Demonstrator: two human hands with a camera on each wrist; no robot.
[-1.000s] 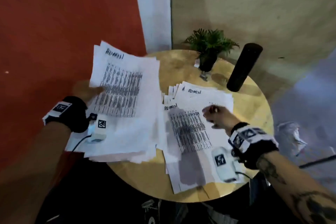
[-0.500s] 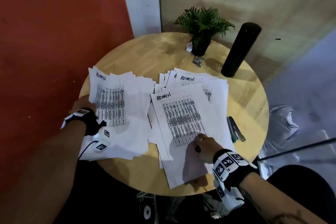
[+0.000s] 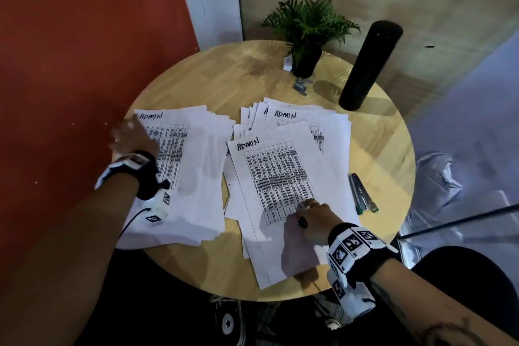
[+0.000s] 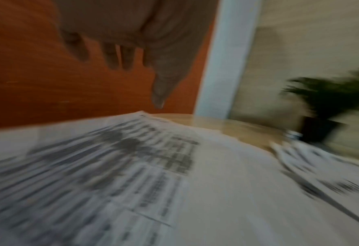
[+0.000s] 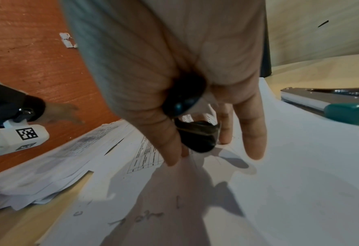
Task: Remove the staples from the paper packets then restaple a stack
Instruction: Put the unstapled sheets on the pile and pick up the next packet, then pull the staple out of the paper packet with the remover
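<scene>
Two loose piles of printed sheets marked ADMIN lie on the round wooden table [image 3: 202, 78]. My left hand [image 3: 132, 135] hovers with straight, spread fingers over the left edge of the left pile [image 3: 196, 177]; in the blurred left wrist view the fingers [image 4: 127, 58] hang above the paper [image 4: 216, 183]. My right hand [image 3: 309, 213] rests on the lower part of the top sheet of the right pile [image 3: 275, 177]. Seen from the right wrist, thumb and fingers [image 5: 224, 133] pinch a small black staple remover [image 5: 195, 138] against the sheet. A teal and silver stapler [image 3: 362, 194] [image 5: 332, 103] lies just right of that pile.
A potted plant [image 3: 306, 62] and a tall black cylinder [image 3: 368, 64] stand at the table's far side, with a small metal piece [image 3: 302, 86] by the pot. A red wall [image 3: 70, 64] runs along the left. My shoes [image 3: 227, 320] show below the near edge.
The left pile, held raised a second ago, now lies flat and my left hand has let go and lifted. My right hand has slid down the top sheet towards me.
</scene>
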